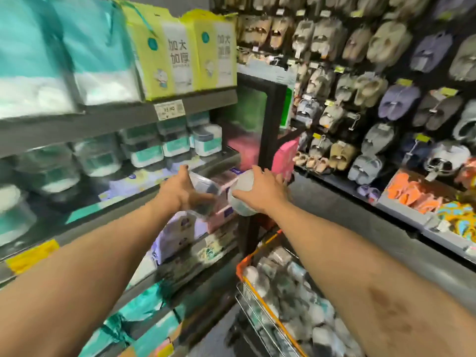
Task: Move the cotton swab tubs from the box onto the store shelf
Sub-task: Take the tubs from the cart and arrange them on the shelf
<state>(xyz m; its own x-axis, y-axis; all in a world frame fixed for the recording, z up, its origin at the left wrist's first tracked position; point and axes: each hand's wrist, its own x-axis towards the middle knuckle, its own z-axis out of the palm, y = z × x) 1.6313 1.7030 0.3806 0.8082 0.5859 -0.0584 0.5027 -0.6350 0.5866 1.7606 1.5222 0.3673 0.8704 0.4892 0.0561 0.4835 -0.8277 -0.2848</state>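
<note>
Clear plastic, teal-labelled cotton swab tubs (146, 150) stand stacked in a row at the left, on the store shelf (229, 152) beneath a grey lip that carries a price tag (169, 110). The view is motion-blurred throughout.

The left hand (184, 191) is raised at centre, its fingers curled round a clear tub (206, 193); the blur hides this tub's orientation. Just to its right, the right hand (265, 190) grips a second, round tub (242, 195) from the side. This one is tilted, its circular end turned up and to the left, so that its long axis points roughly toward the shelf.

The decisive relation is that the shelved row lies farther away, above and to the left of both hands. The left hand is nearer to it, and its tub would probably be set down first. Each tub will likely need turning upright before it is stood among the others.

The box (242, 266), an orange-rimmed wire container at near right, holds many more tubs, so the task appears far from complete. Slippers (399, 99) hang on the far right wall.
</note>
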